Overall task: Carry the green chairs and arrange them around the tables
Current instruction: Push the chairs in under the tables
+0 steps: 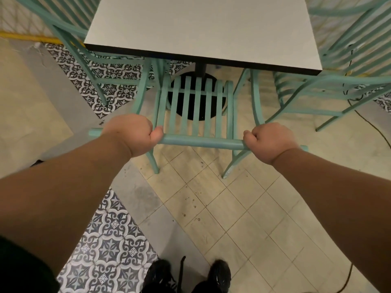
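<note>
A green slatted chair [195, 115] stands in front of me, its seat partly under the near edge of a white square table [203, 28]. My left hand [131, 134] grips the left part of the chair's top rail. My right hand [268, 141] grips the right part of the same rail. Two rear legs of the chair rest on the tiled floor. Another green chair [88, 60] stands at the table's left side, and a third green chair [338, 81] stands at its right side.
The table has a black post and round black base [197, 98] beneath the chair seat. A black cable [372, 127] runs over the floor at right. Patterned tiles lie at left; my black shoes [218, 273] are at the bottom.
</note>
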### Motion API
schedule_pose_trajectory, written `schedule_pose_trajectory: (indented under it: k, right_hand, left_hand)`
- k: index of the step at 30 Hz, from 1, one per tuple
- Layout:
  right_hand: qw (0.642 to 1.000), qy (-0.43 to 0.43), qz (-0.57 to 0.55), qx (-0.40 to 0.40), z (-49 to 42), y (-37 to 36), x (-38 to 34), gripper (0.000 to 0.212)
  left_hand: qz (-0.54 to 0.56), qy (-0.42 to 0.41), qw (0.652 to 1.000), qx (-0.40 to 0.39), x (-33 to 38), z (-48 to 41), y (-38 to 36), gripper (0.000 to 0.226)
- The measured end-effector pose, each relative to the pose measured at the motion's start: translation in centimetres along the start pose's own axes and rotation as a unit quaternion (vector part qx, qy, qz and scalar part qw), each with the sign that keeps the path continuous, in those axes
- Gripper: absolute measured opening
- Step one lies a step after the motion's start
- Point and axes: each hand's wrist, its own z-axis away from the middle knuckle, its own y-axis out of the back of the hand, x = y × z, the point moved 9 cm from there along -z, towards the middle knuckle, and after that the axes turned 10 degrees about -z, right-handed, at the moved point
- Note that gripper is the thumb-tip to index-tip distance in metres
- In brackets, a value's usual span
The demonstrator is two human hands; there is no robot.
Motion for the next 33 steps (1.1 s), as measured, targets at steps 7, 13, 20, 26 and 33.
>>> schedule_pose_trajectory:
  k: [7,13,20,26,33]
  right_hand:
    - [1.000,-0.011,0.000,0.005,-0.4,0.1,0.1,0.057]
    - [1.000,-0.004,-0.007,0.018,-0.6,0.1,0.0,0.053]
    - [0.996,-0.089,0.005,-0.018,1.8,0.6,-1.3,0.053]
    - [0.984,-0.045,-0.172,-0.027,11.3,2.1,-3.3,0.051]
    - [0.987,-0.111,-0.116,0.029,20.6,7.2,-0.2,0.063]
  left_hand:
    - [0.000,-0.009,1.000,-0.007,-0.4,-0.5,-0.2,0.072]
    - [0.001,0.003,1.000,0.004,-0.3,-0.7,-0.3,0.068]
    - [-0.082,0.070,0.991,-0.081,0.2,0.8,1.6,0.065]
    - [0.078,0.066,0.995,0.021,2.9,8.6,5.3,0.063]
    - [0.127,0.026,0.989,0.068,2.1,17.2,9.0,0.076]
